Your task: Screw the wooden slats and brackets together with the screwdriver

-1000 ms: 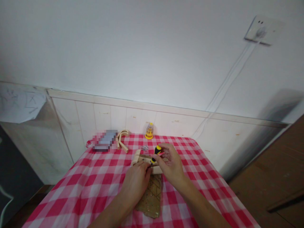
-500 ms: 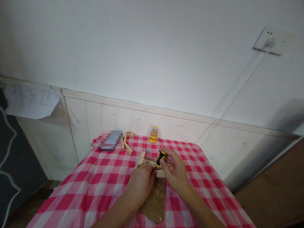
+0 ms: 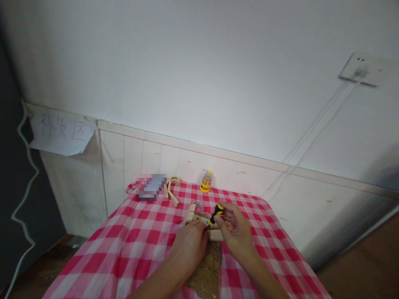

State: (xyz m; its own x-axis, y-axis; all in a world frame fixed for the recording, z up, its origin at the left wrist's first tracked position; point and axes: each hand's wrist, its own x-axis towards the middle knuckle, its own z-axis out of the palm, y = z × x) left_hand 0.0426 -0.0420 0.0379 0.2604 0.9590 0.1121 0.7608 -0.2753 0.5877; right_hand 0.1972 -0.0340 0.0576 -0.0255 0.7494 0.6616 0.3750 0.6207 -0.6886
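My right hand [image 3: 236,229] pinches the black-and-yellow handle of a small screwdriver [image 3: 216,213], its tip pointing down-left onto a pale wooden frame piece [image 3: 196,218]. My left hand [image 3: 188,249] lies closed on the near side of that wooden piece, fingers curled at the spot where the screwdriver tip meets it. A brown patterned board [image 3: 207,269] lies under both hands on the red-and-white checked tablecloth [image 3: 137,245].
A few small metal screws [image 3: 198,203] lie just beyond the wooden piece. Further back are a curved wooden part [image 3: 172,187], a yellow screwdriver-bit holder [image 3: 206,181] and a blurred grey object [image 3: 151,187]. The white panelled wall [image 3: 193,158] stands right behind the table.
The view has swung left and up, so hands and table sit lower and further right in frame. Both hands keep the same hold on the screwdriver and wooden piece.
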